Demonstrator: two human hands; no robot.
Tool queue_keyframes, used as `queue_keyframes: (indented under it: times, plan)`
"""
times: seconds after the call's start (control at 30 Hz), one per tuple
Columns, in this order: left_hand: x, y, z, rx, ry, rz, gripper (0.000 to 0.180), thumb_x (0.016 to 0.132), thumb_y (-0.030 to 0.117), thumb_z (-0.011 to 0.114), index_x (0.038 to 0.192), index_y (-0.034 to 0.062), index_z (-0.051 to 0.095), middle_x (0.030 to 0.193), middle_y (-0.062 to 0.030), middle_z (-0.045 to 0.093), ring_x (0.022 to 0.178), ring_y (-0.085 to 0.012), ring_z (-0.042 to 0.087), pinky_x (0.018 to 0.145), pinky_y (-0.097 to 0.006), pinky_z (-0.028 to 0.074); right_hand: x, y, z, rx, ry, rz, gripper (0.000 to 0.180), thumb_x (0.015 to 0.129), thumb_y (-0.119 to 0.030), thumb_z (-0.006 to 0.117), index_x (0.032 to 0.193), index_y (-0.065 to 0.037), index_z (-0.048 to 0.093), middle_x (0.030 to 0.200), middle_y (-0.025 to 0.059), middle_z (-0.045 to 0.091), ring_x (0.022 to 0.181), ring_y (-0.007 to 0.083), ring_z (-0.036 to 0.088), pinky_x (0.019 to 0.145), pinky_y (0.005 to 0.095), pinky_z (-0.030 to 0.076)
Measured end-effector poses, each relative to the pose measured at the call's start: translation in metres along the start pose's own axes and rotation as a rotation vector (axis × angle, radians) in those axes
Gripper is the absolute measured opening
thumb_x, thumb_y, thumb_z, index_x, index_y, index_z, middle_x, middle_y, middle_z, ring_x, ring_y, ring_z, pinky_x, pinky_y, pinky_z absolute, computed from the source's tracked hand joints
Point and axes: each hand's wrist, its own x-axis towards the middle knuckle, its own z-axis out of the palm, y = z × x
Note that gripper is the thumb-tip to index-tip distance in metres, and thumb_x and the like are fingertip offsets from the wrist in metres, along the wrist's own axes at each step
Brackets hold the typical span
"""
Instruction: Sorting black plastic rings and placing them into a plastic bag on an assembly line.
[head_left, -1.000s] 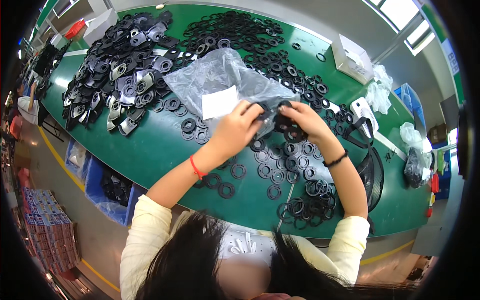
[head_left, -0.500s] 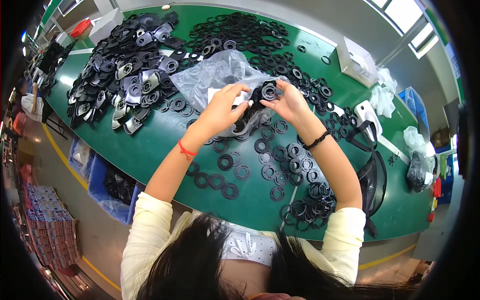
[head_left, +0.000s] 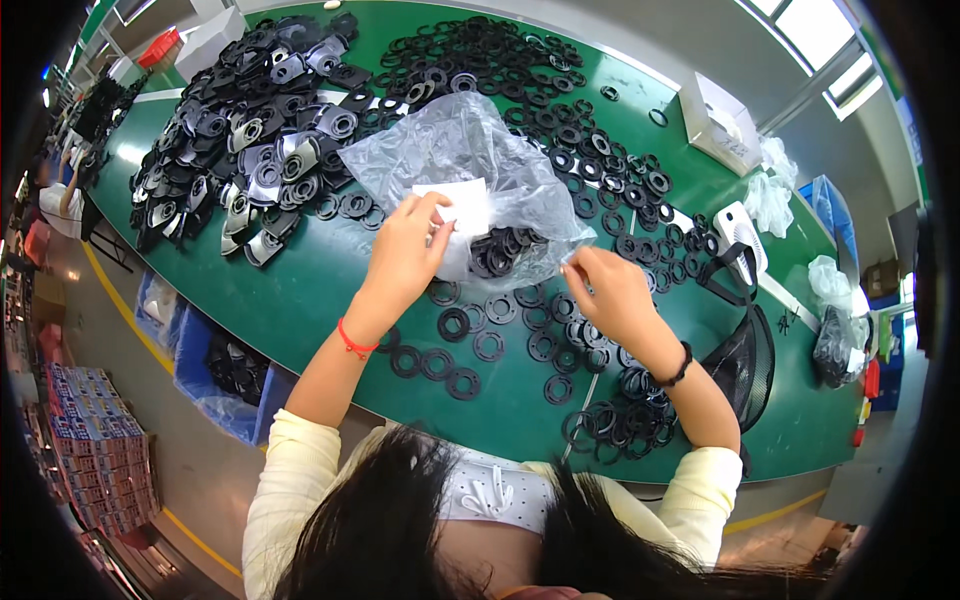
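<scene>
Plastic bag (head_left: 470, 165) on green table (head_left: 300, 290).

Clear plastic bag (head_left: 470, 170) with white label (head_left: 455, 205) before you, white box (head_left: 722, 120) at your far right, stacked printed cartons (head_left: 95, 450) on the floor at your left.

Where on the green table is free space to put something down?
Bare green table lies left of the left hand, below the metal-and-black parts pile. Crowded: black rings around the plastic bag and right hand.
</scene>
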Motion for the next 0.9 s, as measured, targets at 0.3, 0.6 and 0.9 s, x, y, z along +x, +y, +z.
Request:
queue_keyframes:
  times: [0.3,0.6,0.9]
  plan:
    - [-0.119,0.019,-0.017,0.347,-0.340,0.064,0.116,0.061,0.075,0.069,0.150,0.0162,0.024,0.152,-0.0352,0.003,0.137,-0.0607,-0.001,0.096,-0.080,0.006,-0.057,0.104,0.044,-0.327,-0.006,0.113,0.109,0.065,-0.072,0.067,0.152,-0.021,0.024,0.157,0.0236,0.007,0.141,0.0512,0.007,0.104,0.0706,0.017]
    - [-0.153,0.018,0.041,0.427,-0.310,0.002,0.084,0.075,0.057,0.070,0.145,0.0229,0.038,0.152,-0.0253,0.015,0.140,-0.0503,0.010,0.101,-0.076,0.003,-0.051,0.052,0.066,-0.215,0.062,-0.106,0.093,0.070,-0.072,0.064,0.145,-0.022,0.039,0.152,0.0234,0.022,0.138,0.0510,0.017,0.108,0.0626,0.021]
    - [-0.142,0.009,0.049,0.185,-0.189,0.265,0.054,0.070,0.031,0.081,0.116,0.0119,0.058,0.126,-0.0189,0.040,0.116,-0.0413,0.037,0.097,-0.052,0.034,-0.032,0.058,0.068,-0.305,0.201,-0.044,0.096,0.064,-0.074,0.065,0.143,-0.024,0.043,0.149,0.0259,0.024,0.134,0.0462,0.025,0.103,0.0587,0.025]
